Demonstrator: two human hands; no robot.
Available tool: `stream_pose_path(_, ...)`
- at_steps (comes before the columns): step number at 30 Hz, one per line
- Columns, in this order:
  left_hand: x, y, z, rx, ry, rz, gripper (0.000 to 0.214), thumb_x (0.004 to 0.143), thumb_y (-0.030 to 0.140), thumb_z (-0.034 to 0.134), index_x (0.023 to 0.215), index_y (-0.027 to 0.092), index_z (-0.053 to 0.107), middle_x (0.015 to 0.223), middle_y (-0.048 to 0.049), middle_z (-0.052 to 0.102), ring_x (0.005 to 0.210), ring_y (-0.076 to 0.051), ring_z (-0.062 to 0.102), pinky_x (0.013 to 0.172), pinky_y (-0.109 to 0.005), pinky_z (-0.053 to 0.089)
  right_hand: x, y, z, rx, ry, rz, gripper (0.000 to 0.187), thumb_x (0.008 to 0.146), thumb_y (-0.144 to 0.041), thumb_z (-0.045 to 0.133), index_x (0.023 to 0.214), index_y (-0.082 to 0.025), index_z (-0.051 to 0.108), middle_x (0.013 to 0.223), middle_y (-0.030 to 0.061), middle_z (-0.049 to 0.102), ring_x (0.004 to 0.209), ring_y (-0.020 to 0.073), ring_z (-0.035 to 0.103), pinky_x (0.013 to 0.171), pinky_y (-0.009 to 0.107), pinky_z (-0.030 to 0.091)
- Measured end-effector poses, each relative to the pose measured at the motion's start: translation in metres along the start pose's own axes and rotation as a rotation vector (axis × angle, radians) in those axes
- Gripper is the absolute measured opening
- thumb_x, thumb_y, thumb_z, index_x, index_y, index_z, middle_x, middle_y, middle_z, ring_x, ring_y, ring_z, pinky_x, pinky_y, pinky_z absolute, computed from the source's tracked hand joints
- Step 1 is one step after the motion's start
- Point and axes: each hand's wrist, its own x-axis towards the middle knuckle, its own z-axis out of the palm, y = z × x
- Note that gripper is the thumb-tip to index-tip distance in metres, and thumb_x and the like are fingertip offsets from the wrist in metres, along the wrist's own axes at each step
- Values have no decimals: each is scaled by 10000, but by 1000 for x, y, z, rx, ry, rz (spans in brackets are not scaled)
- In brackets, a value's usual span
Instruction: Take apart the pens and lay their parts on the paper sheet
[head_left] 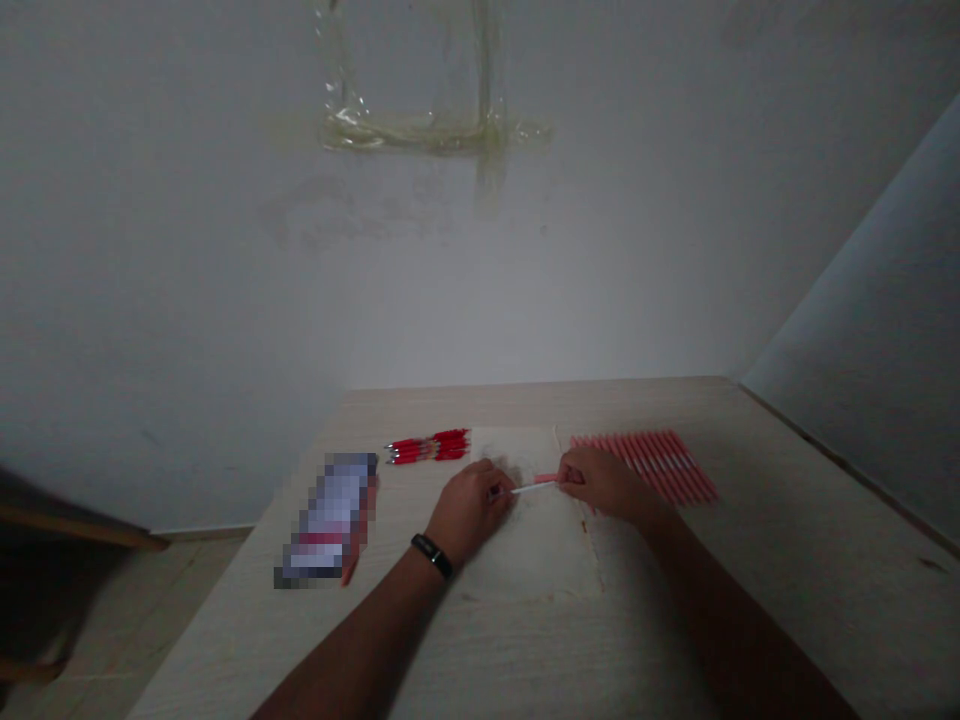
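Left hand (pixel 472 508) pinched nearly closed on the left end of a thin white stick (pixel 534 488); right hand (pixel 589 480) pinched at its right end, likely to steady it, mid-table (pixel 525 650). Pink pens (pixel 671 465) lined up right, probably for easy pickup. Red pens (pixel 431 448) bunched far left.

The table (pixel 562 655) is pale and wood-grained. Near its middle is a light patch (pixel 525 560), perhaps a sheet, though the dim view leaves that unsure. From there, red pens (pixel 431 447) lie grouped at ten o'clock, pink sticks (pixel 661 462) in a row at two, a pixelated item (pixel 326 520) at nine, a red strip (pixel 364 528) along its three-o'clock side.
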Motion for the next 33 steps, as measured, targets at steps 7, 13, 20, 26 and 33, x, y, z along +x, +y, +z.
stream_pose_path(7, 1, 2, -2, 9, -23, -15, 114, 870, 191, 604, 871, 210, 716, 862, -40, 640, 808, -166, 583, 686, -248, 391, 0, 0, -2, -5, -4, 7, 72, 861, -208, 664, 800, -169, 657, 741, 11, 629, 701, 150, 561, 625, 241, 334)
stream_pose_path(13, 0, 3, -3, 6, -35, -21, 112, 867, 206, 610, 878, 211, 722, 872, -42, 640, 806, -170, 580, 689, -252, 393, 2, -6, -9, 10, 62, -15, 86, 882, -217, 646, 809, -175, 666, 768, 23, 633, 722, 160, 563, 661, 261, 368)
stream_pose_path(20, 0, 2, 0, -25, -58, 15, 113, 850, 193, 628, 903, 207, 726, 882, -48, 626, 816, -176, 581, 691, -245, 409, 3, -30, -1, 94, 57, -244, 39, 886, -196, 653, 848, -190, 648, 872, 28, 647, 895, 186, 580, 832, 304, 408)
stream_pose_path(26, 1, 3, 1, -69, -64, 67, 117, 832, 162, 641, 912, 205, 715, 885, -43, 628, 837, -176, 586, 719, -246, 424, 2, -30, 4, 83, 8, -211, 63, 838, -139, 671, 847, -191, 636, 847, 16, 637, 838, 175, 569, 777, 287, 400)
stream_pose_path(33, 0, -1, 1, -12, 88, -71, 198, 960, 317, 516, 967, 190, 669, 896, -60, 633, 804, -177, 584, 687, -262, 410, -1, -14, 2, 51, -38, -138, 76, 795, -102, 661, 801, -175, 644, 792, 17, 631, 785, 167, 567, 700, 252, 370)
